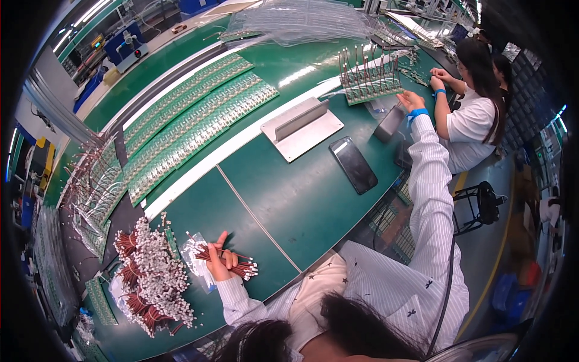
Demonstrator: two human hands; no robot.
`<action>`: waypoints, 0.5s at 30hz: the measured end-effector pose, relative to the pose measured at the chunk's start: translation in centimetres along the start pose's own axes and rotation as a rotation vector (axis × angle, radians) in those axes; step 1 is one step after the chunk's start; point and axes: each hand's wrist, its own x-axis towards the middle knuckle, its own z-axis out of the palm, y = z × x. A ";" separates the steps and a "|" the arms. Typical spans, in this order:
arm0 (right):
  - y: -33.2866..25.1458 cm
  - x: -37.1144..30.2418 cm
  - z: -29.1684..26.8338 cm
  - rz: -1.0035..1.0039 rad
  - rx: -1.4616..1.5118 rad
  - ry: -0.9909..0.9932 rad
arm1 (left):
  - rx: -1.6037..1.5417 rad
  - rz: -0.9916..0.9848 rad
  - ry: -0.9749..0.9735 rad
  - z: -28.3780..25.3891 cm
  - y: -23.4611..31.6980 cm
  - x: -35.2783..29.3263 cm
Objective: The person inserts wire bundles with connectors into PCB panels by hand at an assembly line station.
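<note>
My left hand [224,260] is closed around a bundle of brown wires [242,267] with small white connectors at the ends. One finger points away from the bundle. Beneath that hand lies a clear plastic bag [198,256] with white contents. My right arm reaches far to the right, where my right hand [412,101] grips the near right corner of a green circuit board panel [375,93]. Brown wires stand up from this panel in rows. To the left of my left hand is a large heap of wire bundles [154,274] with white connectors.
Long green board panels [199,130] lie across the far left. A metal plate with an upright bar [301,128] and a black phone [353,165] are mid-table. Wired panels [96,193] stack at left. A co-worker [473,99] sits at the right. Clear plastic trays [301,21] lie behind.
</note>
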 end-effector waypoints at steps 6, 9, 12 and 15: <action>1.9 5.9 -1.1 0.156 0.025 0.120 | 0.014 -0.007 0.021 -0.2 0.1 0.1; 3.6 6.8 -1.6 0.199 0.115 -0.046 | -0.022 -0.011 0.004 -0.7 0.0 0.1; 3.1 7.6 -2.3 -0.076 -0.113 0.185 | 0.013 -0.030 0.019 0.4 -0.2 0.2; 1.3 0.8 2.7 -0.299 -0.133 0.097 | 0.008 -0.016 0.041 0.3 -0.1 -0.1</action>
